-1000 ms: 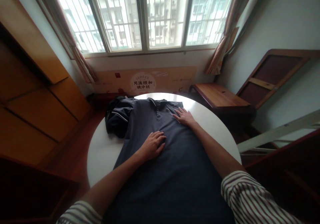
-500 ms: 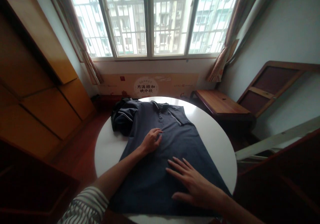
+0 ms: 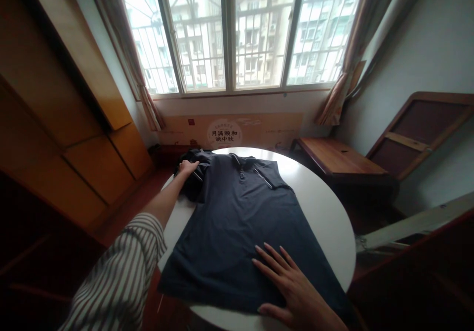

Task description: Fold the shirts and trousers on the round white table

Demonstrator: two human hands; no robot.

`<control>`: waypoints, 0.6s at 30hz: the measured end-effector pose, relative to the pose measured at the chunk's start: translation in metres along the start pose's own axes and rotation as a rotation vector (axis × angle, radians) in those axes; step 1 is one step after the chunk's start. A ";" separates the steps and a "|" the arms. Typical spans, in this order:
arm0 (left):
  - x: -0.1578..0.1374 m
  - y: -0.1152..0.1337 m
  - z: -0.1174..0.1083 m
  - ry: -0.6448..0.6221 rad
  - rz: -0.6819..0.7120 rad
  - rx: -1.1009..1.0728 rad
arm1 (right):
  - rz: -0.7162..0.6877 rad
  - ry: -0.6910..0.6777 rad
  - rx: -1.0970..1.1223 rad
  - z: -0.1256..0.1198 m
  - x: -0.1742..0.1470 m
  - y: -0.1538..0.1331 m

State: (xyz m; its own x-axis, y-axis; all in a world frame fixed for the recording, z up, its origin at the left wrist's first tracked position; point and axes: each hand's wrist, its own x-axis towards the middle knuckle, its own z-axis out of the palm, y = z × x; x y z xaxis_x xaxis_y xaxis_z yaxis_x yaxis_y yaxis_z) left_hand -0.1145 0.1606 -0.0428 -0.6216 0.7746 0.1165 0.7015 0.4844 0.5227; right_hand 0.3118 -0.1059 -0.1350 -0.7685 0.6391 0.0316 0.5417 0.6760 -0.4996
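A dark navy polo shirt (image 3: 237, 232) lies spread front side up on a round white table (image 3: 329, 212), its collar and buttons toward the window. White piping edges the collar and sleeves. My left hand (image 3: 188, 167) reaches to the far left, its fingers closed on the shirt's left-side sleeve; the fingertips are partly hidden. Beneath and beside that sleeve sits a crumpled black bundle of cloth (image 3: 190, 190). Flat on the lower right of the shirt rests my right hand (image 3: 287, 284), fingers spread. The shirt's hem hangs past the table's near edge at the lower left.
Orange-brown cabinets (image 3: 92, 173) stand at the left. A low wooden table (image 3: 340, 157) is by the right wall, beside a leaning framed wooden panel (image 3: 414, 128). Behind the table, a printed banner (image 3: 259, 128) runs under the barred window (image 3: 262, 45).
My left hand has moved from the middle of the shirt out to the far-left sleeve and closed there. My right hand stays flat on the cloth. The camera view has shifted slightly.
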 end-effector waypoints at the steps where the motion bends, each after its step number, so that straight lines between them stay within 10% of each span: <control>1: 0.001 0.000 0.001 -0.013 0.005 -0.001 | -0.001 0.006 0.007 0.000 0.000 0.000; 10: 0.007 0.020 -0.012 0.039 0.121 0.008 | -0.001 -0.003 0.017 0.002 0.002 0.002; 18: -0.027 0.067 -0.004 -0.049 0.535 0.084 | 0.006 0.010 0.025 0.003 0.000 0.001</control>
State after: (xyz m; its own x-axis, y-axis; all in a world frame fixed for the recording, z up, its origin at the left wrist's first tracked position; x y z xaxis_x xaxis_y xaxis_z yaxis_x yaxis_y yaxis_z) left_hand -0.0520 0.1709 -0.0073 -0.1550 0.9389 0.3072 0.9423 0.0471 0.3315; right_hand 0.3115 -0.1063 -0.1380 -0.7615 0.6471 0.0373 0.5378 0.6629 -0.5209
